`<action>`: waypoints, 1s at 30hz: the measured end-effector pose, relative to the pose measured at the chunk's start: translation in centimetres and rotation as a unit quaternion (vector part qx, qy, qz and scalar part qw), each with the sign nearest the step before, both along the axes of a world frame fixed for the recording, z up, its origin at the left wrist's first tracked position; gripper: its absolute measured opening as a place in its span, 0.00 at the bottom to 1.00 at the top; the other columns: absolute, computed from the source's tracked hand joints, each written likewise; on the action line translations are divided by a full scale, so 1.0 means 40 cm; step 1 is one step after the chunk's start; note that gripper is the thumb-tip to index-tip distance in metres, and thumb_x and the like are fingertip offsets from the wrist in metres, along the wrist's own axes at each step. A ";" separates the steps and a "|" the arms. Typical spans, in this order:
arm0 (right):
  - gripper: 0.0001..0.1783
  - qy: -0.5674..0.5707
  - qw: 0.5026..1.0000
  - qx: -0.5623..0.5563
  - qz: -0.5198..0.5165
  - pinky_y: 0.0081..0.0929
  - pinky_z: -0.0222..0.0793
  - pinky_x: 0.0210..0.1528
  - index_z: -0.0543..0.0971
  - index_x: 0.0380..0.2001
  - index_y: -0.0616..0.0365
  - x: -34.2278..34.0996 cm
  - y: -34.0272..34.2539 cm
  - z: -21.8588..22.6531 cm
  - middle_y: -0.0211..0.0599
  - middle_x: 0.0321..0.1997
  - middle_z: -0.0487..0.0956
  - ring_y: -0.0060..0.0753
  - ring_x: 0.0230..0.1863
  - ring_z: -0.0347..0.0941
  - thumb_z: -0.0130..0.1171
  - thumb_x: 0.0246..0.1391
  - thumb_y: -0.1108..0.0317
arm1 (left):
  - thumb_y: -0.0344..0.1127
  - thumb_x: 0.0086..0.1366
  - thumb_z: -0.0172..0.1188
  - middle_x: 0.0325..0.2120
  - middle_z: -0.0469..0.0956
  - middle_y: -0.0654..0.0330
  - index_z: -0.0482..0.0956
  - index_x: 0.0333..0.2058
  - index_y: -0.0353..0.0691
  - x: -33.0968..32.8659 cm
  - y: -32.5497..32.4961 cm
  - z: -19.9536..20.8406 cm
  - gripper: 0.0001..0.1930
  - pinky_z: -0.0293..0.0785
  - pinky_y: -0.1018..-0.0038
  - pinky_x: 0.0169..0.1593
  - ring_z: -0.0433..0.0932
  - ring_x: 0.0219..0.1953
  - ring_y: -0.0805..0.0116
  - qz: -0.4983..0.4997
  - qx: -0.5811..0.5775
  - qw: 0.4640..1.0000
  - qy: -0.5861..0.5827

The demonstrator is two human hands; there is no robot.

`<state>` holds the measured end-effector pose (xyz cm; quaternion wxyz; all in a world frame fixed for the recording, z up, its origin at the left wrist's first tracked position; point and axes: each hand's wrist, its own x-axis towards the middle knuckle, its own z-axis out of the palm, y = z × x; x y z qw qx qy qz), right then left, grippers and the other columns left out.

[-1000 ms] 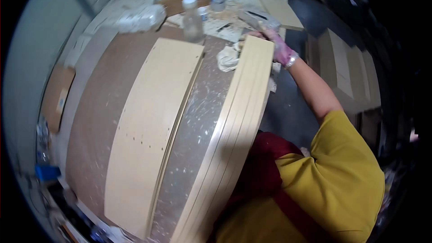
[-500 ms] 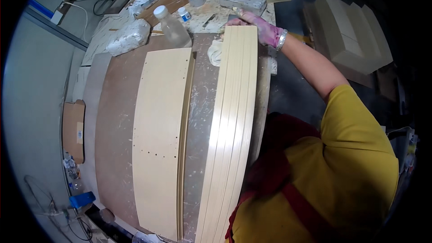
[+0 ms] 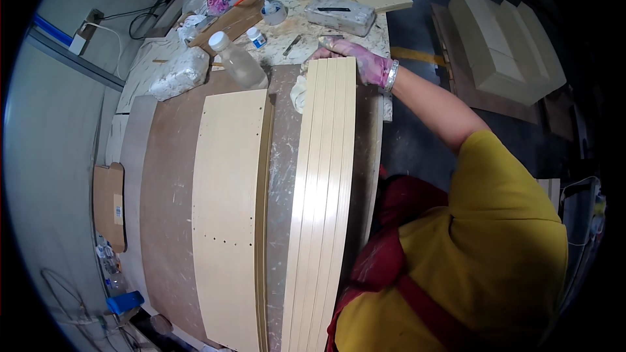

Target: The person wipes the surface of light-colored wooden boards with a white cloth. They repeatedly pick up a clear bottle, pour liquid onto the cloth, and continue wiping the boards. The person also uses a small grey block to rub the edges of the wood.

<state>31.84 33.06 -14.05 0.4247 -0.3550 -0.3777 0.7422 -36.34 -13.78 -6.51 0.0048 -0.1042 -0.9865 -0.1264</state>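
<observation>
My right hand (image 3: 360,65), in a stained pink glove with a silvery band at the wrist, is at the far end of a row of long, narrow cream boards (image 3: 319,176). Its fingers curl in close to the boards' end edges; a greyish bit shows at the fingertips, too unclear to name. A white cloth (image 3: 298,96) lies just left of that end. To the left, a wider cream panel (image 3: 228,176) with small drilled holes lies on top of at least one other. My left hand is out of sight.
Beyond the boards stand a clear bottle (image 3: 241,65) with a white cap, a small white jar (image 3: 255,37), a tape roll (image 3: 274,12) and a plastic-wrapped block (image 3: 340,15). A wrapped white bundle (image 3: 179,73) lies left. Stacked panels (image 3: 502,45) stand on the floor at right.
The whole scene has shifted slightly down and left in the picture as my head moved. My right hand stays at the boards' far end, with its fingers slightly shifted.
</observation>
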 end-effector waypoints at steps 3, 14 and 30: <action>0.28 0.077 0.996 -0.009 0.043 0.24 0.69 0.55 0.75 0.49 0.65 0.002 0.013 -0.037 0.40 0.50 0.78 0.24 0.49 0.76 0.37 0.68 0.50 | 0.48 0.66 0.56 0.53 0.71 0.48 0.70 0.56 0.34 0.173 0.228 0.061 0.27 0.68 0.62 0.54 0.70 0.54 0.53 -0.220 0.237 0.941 -0.098; 0.25 0.092 0.984 0.143 0.061 0.29 0.51 0.67 0.72 0.56 0.56 0.010 -0.010 -0.142 0.33 0.60 0.72 0.31 0.62 0.64 0.52 0.59 0.54 | 0.33 0.60 0.65 0.37 0.78 0.58 0.72 0.49 0.32 1.223 1.072 0.169 0.21 0.72 0.78 0.40 0.75 0.39 0.74 -0.676 0.285 0.600 -0.319; 0.24 -0.066 0.932 0.349 0.069 0.20 0.55 0.64 0.64 0.61 0.59 -0.014 0.048 -0.392 0.32 0.62 0.67 0.19 0.64 0.59 0.45 0.62 0.69 | 0.31 0.56 0.65 0.26 0.76 0.55 0.69 0.39 0.34 1.381 1.132 0.150 0.16 0.72 0.73 0.34 0.74 0.28 0.70 -0.742 0.114 0.627 -0.208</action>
